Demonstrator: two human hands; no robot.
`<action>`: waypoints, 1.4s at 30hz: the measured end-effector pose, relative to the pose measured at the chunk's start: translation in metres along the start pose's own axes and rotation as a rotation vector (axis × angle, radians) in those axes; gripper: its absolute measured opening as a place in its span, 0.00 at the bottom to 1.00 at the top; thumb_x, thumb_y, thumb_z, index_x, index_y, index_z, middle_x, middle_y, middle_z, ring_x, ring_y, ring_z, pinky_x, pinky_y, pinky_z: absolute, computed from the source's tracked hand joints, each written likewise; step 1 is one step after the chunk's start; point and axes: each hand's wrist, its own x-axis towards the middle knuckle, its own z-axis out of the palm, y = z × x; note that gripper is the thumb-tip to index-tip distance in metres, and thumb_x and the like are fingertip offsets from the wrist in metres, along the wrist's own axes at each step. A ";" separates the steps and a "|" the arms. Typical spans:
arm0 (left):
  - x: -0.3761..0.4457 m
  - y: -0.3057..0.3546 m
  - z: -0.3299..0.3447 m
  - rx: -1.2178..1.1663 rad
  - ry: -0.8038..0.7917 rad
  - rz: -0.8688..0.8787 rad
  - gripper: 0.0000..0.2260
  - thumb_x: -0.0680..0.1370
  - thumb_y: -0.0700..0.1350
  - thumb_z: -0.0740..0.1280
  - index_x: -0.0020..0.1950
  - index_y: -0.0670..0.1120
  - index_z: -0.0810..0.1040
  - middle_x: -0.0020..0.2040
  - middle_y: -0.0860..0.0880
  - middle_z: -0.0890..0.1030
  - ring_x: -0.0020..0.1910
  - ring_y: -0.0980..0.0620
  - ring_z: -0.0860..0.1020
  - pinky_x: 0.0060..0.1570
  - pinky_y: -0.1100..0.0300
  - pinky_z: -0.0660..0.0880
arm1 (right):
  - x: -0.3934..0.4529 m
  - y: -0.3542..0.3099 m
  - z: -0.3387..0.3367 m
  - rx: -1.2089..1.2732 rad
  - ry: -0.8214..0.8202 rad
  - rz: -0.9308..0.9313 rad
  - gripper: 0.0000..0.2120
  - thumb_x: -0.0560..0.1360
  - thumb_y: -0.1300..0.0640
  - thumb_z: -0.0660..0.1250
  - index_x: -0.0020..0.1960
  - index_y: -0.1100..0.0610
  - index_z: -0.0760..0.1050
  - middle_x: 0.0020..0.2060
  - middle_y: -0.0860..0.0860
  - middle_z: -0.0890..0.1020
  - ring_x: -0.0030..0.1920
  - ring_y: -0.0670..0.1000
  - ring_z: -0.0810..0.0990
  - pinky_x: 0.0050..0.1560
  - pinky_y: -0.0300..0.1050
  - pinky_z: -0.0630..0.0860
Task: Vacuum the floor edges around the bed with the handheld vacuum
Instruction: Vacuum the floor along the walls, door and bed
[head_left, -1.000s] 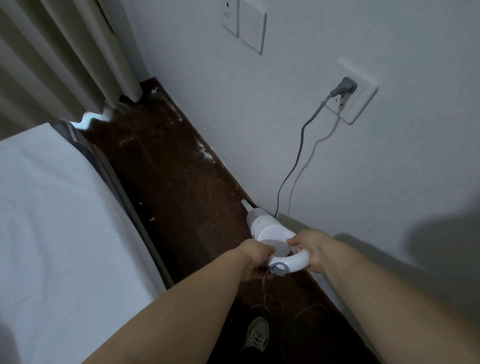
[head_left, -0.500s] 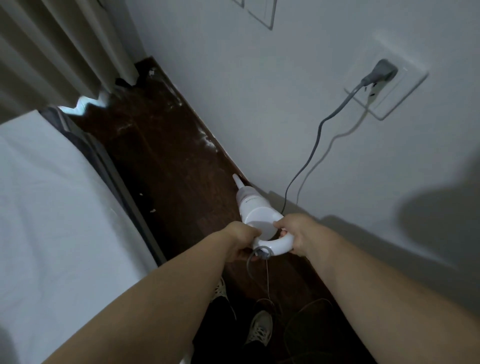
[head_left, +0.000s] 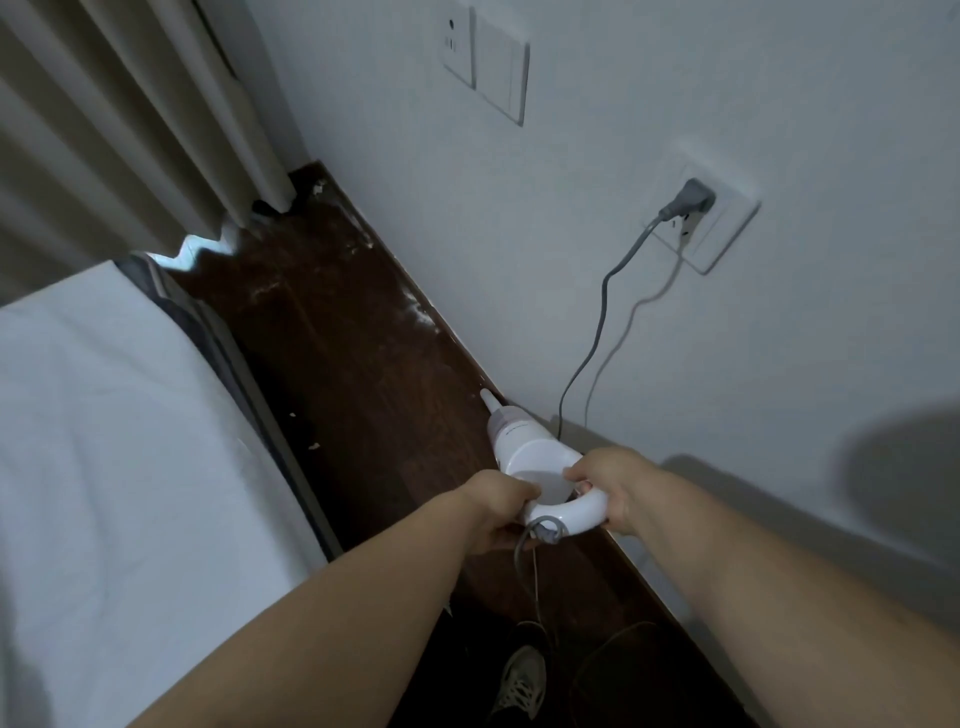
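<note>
Your left hand (head_left: 498, 512) and right hand (head_left: 605, 486) both curl tightly around the smooth white loop handle of the handheld vacuum (head_left: 524, 457), whose tapered nozzle points to 11 o'clock along the seam between the dark glossy wood floor (head_left: 337, 332) and the matte wall (head_left: 571, 156). The slack grey cord (head_left: 602, 312), running from the plug (head_left: 685, 200) at 2 o'clock and looping under your wrists, may snag your shoe (head_left: 519, 680) or pull taut as you reach toward the pale crumbs at 12 o'clock.
</note>
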 end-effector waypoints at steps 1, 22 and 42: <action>-0.004 -0.001 0.000 -0.001 -0.001 0.003 0.13 0.81 0.41 0.61 0.64 0.36 0.70 0.43 0.42 0.78 0.36 0.49 0.78 0.35 0.58 0.78 | -0.002 0.002 0.000 -0.004 -0.005 -0.010 0.14 0.74 0.66 0.66 0.59 0.62 0.73 0.53 0.61 0.78 0.51 0.60 0.78 0.55 0.56 0.77; -0.034 -0.033 -0.043 -0.038 -0.004 0.032 0.13 0.82 0.41 0.59 0.65 0.38 0.68 0.44 0.43 0.77 0.38 0.49 0.78 0.34 0.60 0.77 | -0.014 0.018 0.055 -0.098 0.088 -0.072 0.16 0.73 0.65 0.67 0.60 0.62 0.74 0.54 0.62 0.79 0.51 0.61 0.79 0.58 0.60 0.76; -0.034 -0.044 -0.076 -0.063 -0.008 0.011 0.10 0.82 0.43 0.60 0.61 0.39 0.69 0.45 0.43 0.77 0.38 0.50 0.79 0.30 0.61 0.77 | 0.001 0.023 0.092 -0.129 0.150 -0.060 0.17 0.69 0.63 0.70 0.57 0.61 0.73 0.51 0.61 0.79 0.50 0.63 0.79 0.55 0.62 0.77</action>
